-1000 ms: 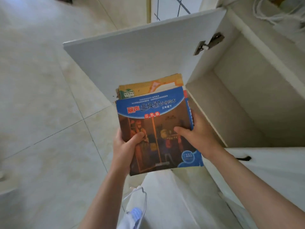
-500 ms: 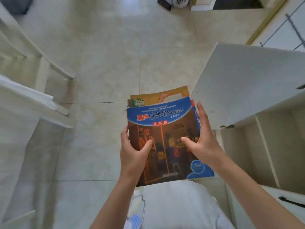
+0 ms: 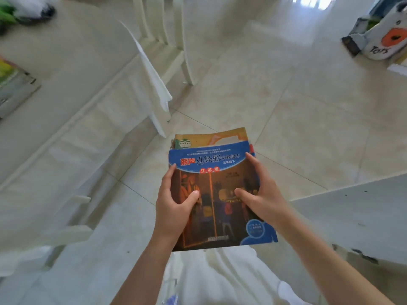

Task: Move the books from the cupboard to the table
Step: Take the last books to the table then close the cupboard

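Note:
I hold a small stack of books [image 3: 217,166] in front of my body, over the tiled floor. The top book has a blue band with Chinese text and a dark picture; a yellow-orange book [image 3: 211,136] sticks out behind it. My left hand [image 3: 174,203] grips the stack's left edge, thumb on the cover. My right hand [image 3: 259,192] grips the right edge, thumb on the cover too. The white-clothed table [image 3: 72,69] lies to the upper left. The open cupboard door [image 3: 352,214] shows at the right.
A book [image 3: 13,89] lies on the table at the far left, and a blurred green and dark object [image 3: 24,12] sits at its far corner. White chairs [image 3: 163,38] stand by the table. A white toy bag [image 3: 383,38] rests on the floor at upper right.
The view has swung left, away from the cupboard and toward the table. The cupboard's inside has left the view. Both hands keep the same hold on the books.

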